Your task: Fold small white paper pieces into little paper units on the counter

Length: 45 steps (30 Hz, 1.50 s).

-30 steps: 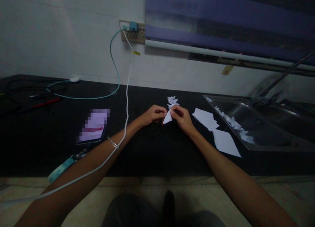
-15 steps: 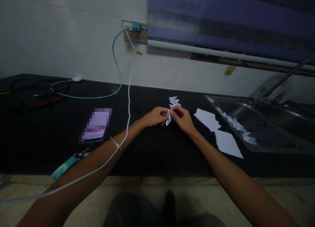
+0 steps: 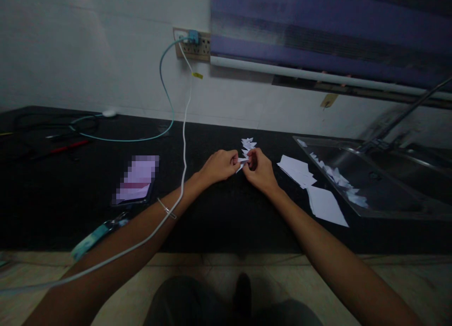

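Note:
Between my two hands is a small folded piece of white paper (image 3: 242, 161), partly hidden by the fingers. My left hand (image 3: 223, 165) pinches its left side, and my right hand (image 3: 260, 170) pinches its right side with curled fingers. Just beyond the fingertips, a short row of folded white paper pieces (image 3: 248, 142) with pointed tips lies on the dark counter. To the right of my right hand are several flat white paper sheets (image 3: 296, 169), and nearer to me a stack of white paper (image 3: 327, 206).
A sink (image 3: 381, 184) is at the right, with a line of folded papers (image 3: 335, 176) along its left rim. A phone (image 3: 136, 180) with a teal strap (image 3: 92, 240) lies at left. A white cable (image 3: 184, 151) crosses over my left forearm. Cords and a wall socket (image 3: 197, 48) are behind.
The folded paper between my hands has turned from standing upright to lying nearly level. My right fingers have shifted lower and curled around its right end.

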Motion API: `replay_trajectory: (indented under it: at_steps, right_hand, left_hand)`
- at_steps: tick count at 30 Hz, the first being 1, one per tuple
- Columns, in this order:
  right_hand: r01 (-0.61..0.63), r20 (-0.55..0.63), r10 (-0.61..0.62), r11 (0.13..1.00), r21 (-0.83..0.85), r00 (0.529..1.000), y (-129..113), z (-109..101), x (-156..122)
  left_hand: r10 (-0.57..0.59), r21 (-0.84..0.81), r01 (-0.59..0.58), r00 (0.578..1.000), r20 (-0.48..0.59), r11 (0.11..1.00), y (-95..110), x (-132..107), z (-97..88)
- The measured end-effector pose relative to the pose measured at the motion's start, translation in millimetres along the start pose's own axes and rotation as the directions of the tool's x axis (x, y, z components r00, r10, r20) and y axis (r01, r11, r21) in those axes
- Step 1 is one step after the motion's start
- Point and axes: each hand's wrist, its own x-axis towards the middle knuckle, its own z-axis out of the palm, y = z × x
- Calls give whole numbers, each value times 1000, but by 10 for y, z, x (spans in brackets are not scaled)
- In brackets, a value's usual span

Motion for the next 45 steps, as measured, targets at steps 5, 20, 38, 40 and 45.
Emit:
replay_trajectory:
  at_steps: [5, 20, 38, 40, 45]
  right_hand:
    - [9, 37, -6, 997, -82, 999, 10, -1, 3]
    - [105, 10, -105, 994, -41, 994, -60, -80, -9]
    - [-235, 152, 185, 858, 458, 971, 29, -37, 68]
    - [-262, 211, 179, 838, 479, 961, 36, -26, 72]
    - [-240, 233, 140, 842, 483, 962, 18, -19, 52]
  left_hand:
    - [70, 53, -71, 997, 12, 996, 85, -4, -27]
    - [-56, -630, 180, 976, 211, 756, -5, 125, 146]
    - [84, -612, 188, 918, 387, 768, -210, 92, -71]
    - [124, -617, 160, 912, 391, 770, -188, 84, -83]
    - [238, -646, 122, 866, 440, 753, -199, 79, -66]
